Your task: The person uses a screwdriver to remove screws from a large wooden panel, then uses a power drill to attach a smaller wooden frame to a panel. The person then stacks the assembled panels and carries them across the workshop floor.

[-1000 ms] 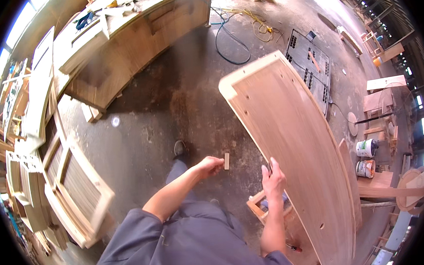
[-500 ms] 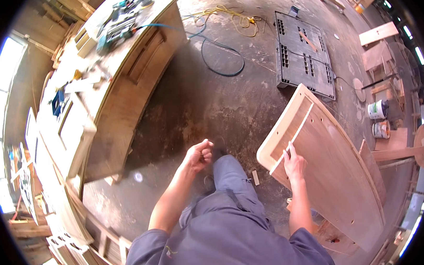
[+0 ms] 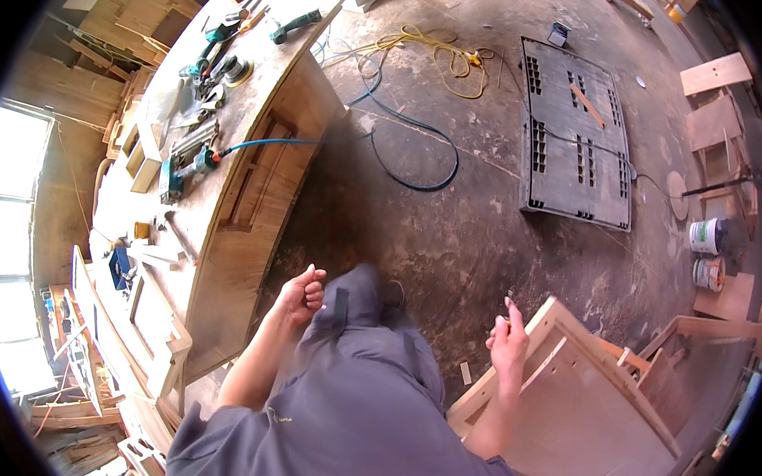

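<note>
Yellow cord [image 3: 412, 35] near grey pallet [image 3: 560, 166]

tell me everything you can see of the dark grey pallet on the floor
The pallet is a dark grey, roughly rectangular slab that looks like plastic, lying flat on the floor ahead of the person and to the right. Clusters of small, dark, squarish openings dot its top, which looks scuffed and dusty. A brown wooden strip lies slantwise on it, and a thin dark cord runs across it. Its underside is hidden.

far right: 1 grey rectangular plastic pallet [image 3: 559, 181] | 1 narrow brown wooden strip [image 3: 587, 105] | right: 2 white cylindrical tubs [image 3: 704, 236] [image 3: 708, 273] | 2 bare hands [image 3: 301, 296] [image 3: 508, 347]
</note>
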The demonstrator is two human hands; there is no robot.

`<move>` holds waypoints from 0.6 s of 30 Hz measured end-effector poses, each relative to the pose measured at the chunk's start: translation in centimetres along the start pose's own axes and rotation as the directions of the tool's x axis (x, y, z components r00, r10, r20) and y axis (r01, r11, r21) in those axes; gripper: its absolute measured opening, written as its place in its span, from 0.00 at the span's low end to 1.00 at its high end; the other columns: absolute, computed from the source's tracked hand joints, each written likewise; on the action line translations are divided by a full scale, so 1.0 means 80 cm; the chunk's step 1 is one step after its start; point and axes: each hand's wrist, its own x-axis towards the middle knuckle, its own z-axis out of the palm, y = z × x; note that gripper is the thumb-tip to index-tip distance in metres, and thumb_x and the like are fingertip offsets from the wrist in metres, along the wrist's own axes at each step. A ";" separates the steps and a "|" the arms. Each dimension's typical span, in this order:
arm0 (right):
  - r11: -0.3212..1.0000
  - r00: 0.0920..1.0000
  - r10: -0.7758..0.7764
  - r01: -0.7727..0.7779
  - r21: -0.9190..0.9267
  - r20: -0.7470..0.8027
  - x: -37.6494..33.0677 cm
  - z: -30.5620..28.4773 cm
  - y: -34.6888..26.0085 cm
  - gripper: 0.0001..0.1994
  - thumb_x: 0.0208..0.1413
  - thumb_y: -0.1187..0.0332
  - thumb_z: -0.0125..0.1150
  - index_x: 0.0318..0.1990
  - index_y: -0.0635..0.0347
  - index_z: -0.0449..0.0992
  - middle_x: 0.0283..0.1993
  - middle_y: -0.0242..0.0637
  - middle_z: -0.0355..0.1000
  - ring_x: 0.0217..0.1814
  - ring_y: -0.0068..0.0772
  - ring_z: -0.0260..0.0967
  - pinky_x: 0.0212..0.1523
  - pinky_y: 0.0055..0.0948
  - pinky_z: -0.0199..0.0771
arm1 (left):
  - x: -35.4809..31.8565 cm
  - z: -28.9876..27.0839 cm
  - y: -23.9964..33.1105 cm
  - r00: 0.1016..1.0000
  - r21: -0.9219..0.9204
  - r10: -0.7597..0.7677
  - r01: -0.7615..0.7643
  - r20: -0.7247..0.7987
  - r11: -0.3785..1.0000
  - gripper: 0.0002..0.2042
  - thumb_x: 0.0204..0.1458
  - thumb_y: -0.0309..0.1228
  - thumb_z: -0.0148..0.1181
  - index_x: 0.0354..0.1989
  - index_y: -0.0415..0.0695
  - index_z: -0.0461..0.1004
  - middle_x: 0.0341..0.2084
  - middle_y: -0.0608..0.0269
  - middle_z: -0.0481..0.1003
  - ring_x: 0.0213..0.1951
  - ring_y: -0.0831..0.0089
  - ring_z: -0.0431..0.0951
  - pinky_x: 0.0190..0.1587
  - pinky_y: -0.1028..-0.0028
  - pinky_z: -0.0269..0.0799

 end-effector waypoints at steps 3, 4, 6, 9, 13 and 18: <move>0.820 0.916 -0.397 0.379 -0.429 0.051 0.099 0.041 -0.048 0.16 0.61 0.66 0.57 0.56 0.54 0.74 0.27 0.51 0.74 0.31 0.55 0.74 0.34 0.47 0.73 | 0.068 0.050 0.057 0.987 -0.158 -0.051 0.075 0.150 0.985 0.18 0.67 0.47 0.46 0.36 0.44 0.71 0.12 0.79 0.50 0.15 0.84 0.50 0.17 0.82 0.47; 0.850 0.926 -0.375 0.361 -0.384 0.041 0.136 0.054 -0.062 0.14 0.61 0.66 0.57 0.53 0.54 0.76 0.31 0.51 0.76 0.35 0.58 0.74 0.36 0.50 0.72 | 0.095 0.070 0.075 0.988 -0.278 -0.074 0.109 0.134 0.954 0.18 0.67 0.45 0.46 0.36 0.43 0.71 0.13 0.78 0.52 0.17 0.84 0.52 0.17 0.82 0.48; 0.871 0.927 -0.374 0.351 -0.344 0.001 0.214 0.072 -0.103 0.14 0.60 0.66 0.58 0.52 0.57 0.76 0.31 0.51 0.76 0.36 0.59 0.75 0.38 0.49 0.73 | 0.144 0.149 0.122 0.987 -0.430 -0.119 0.155 0.109 0.889 0.14 0.67 0.38 0.44 0.40 0.39 0.71 0.20 0.72 0.62 0.23 0.80 0.62 0.21 0.81 0.60; 0.844 0.907 -0.421 0.391 -0.367 -0.003 0.343 0.076 -0.145 0.13 0.60 0.66 0.58 0.51 0.58 0.77 0.33 0.52 0.77 0.38 0.59 0.75 0.39 0.48 0.74 | 0.228 0.241 0.190 0.993 -0.439 0.020 0.033 0.117 0.898 0.11 0.61 0.23 0.49 0.49 0.33 0.70 0.34 0.55 0.73 0.38 0.67 0.76 0.38 0.75 0.77; 0.854 0.969 -0.246 0.220 -0.472 0.006 0.520 0.056 -0.124 0.11 0.59 0.64 0.55 0.43 0.59 0.78 0.33 0.51 0.76 0.38 0.59 0.74 0.39 0.48 0.72 | 0.312 0.366 0.281 0.991 -0.434 0.072 -0.016 0.115 0.901 0.09 0.61 0.22 0.52 0.48 0.35 0.71 0.33 0.56 0.73 0.34 0.71 0.75 0.35 0.76 0.76; 0.919 0.920 0.390 -0.391 0.055 0.032 0.650 0.028 -0.086 0.09 0.64 0.65 0.52 0.30 0.55 0.70 0.15 0.27 0.58 0.11 0.23 0.56 0.10 0.28 0.56 | 0.390 0.514 0.411 0.978 -0.261 0.069 -0.017 0.194 0.965 0.08 0.64 0.34 0.55 0.44 0.43 0.71 0.24 0.70 0.67 0.22 0.82 0.63 0.21 0.82 0.59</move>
